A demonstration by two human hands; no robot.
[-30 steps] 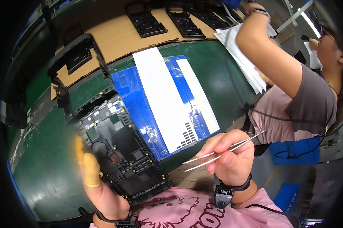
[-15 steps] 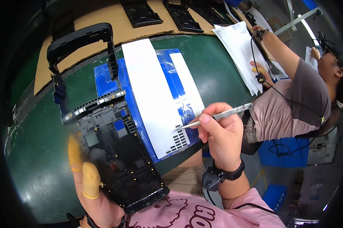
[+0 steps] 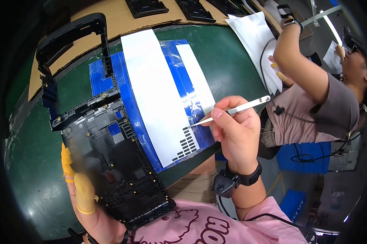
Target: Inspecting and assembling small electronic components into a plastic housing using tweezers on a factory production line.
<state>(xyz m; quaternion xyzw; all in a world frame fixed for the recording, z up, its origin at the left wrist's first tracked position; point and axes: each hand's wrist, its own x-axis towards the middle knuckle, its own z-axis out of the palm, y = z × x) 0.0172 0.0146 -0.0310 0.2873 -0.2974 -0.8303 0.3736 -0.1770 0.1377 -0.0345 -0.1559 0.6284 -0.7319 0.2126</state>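
Right hand, centre right, pinched on tweezers; tips at small black strips on white sheet, mid-frame, contact unclear. Strips probably light, flimsy; grip by edge. Left hand, lower left, closed on black casing, left half; looks stiff, light; hold by outer rim.

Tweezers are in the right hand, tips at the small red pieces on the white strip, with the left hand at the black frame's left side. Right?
One correction: the small pieces are black, not red, as the head view shows. The rest stands, tweezers in the right hand included.
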